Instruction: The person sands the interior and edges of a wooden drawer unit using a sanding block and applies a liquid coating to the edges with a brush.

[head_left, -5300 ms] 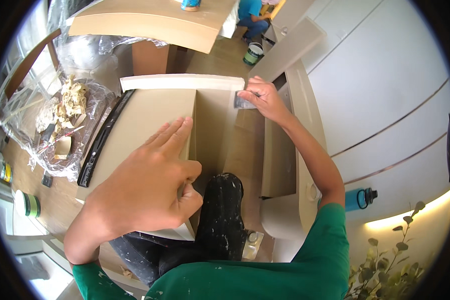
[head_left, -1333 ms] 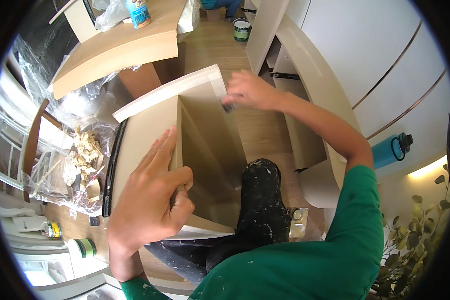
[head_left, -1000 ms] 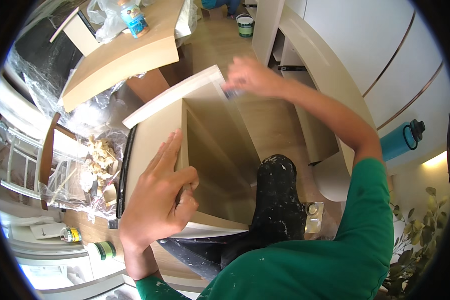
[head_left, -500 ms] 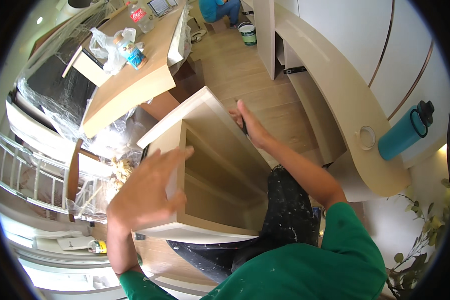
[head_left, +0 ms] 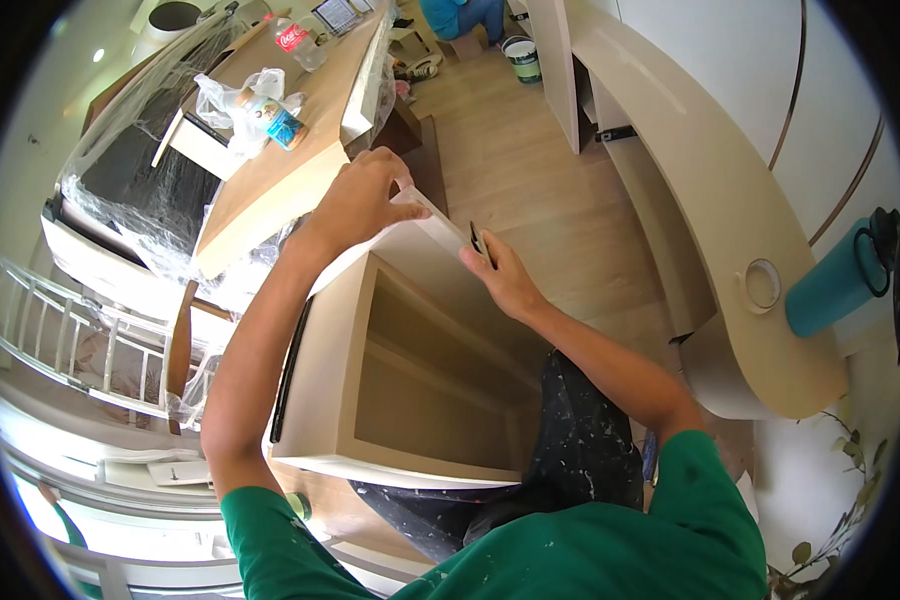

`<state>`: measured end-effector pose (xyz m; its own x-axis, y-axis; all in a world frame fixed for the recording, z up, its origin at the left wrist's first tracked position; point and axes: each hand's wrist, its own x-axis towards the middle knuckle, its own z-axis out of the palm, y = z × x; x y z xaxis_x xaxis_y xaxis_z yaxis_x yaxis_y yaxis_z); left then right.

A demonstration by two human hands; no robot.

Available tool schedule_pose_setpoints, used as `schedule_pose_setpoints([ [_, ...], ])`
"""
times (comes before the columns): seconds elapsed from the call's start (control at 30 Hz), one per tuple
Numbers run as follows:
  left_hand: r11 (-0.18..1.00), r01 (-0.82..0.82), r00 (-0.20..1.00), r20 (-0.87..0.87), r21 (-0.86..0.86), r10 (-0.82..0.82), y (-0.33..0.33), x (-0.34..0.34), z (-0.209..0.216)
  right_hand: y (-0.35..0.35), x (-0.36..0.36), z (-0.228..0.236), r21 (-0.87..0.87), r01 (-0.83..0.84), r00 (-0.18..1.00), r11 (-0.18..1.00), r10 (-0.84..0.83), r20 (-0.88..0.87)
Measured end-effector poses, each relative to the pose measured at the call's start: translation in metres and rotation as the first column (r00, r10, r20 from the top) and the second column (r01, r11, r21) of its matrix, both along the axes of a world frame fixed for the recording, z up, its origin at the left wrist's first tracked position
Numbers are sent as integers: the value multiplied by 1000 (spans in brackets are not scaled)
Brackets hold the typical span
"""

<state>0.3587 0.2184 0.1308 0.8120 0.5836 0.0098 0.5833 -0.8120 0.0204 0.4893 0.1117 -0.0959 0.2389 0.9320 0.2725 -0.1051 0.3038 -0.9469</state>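
Observation:
A beige wooden drawer [head_left: 322, 375] stands tilted between my legs, its hollow interior facing up toward me. At the far top corner of its front panel, my left hand [head_left: 370, 195] is closed, fingers curled over the edge and thumb on the near side. A pale strip [head_left: 438, 218] runs along the panel's top edge, between my two hands. To the right of it, my right hand [head_left: 507, 282] is closed round a small thin dark tool [head_left: 476, 240], held upright against the panel's edge; its exact kind is hard to make out. A black slide rail [head_left: 290, 370] runs along the drawer's left outer side.
A curved beige counter [head_left: 710, 180] bends along the right, with a teal bottle [head_left: 832, 280] and a tape roll [head_left: 760, 285] on it. At left, a wooden desk [head_left: 320, 110] bears bottles and a plastic bag. A bucket [head_left: 522, 62] and another person [head_left: 470, 20] are farther off.
My left hand has moved from above the drawer's near left side to the panel's far corner and closed on it. My right hand has shifted slightly along the panel edge.

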Motion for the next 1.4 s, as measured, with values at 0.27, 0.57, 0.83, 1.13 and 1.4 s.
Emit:
schedule_pose_setpoints([
  [0.27,997,50,997,-51,-52,-52,11,8,16,9,6,-13,19,14,1000,1000,-15,23],
  [0.57,992,118,980,167,-33,-111,-33,5,21,1,10,-7,11,-19,999,1000,20,-42],
  [0.83,976,54,994,-83,-212,-73,-169,-95,24,4,15,-9,-3,-27,999,1000,27,-19],
  [1.13,883,-325,861,492,339,128,-254,-152,-74,24,6,-17,-16,80,984,997,-77,159],
  [1.4,832,-321,682,720,453,-129,-215,-122,-101,9,59,-25,1,170,964,985,-166,208],
])
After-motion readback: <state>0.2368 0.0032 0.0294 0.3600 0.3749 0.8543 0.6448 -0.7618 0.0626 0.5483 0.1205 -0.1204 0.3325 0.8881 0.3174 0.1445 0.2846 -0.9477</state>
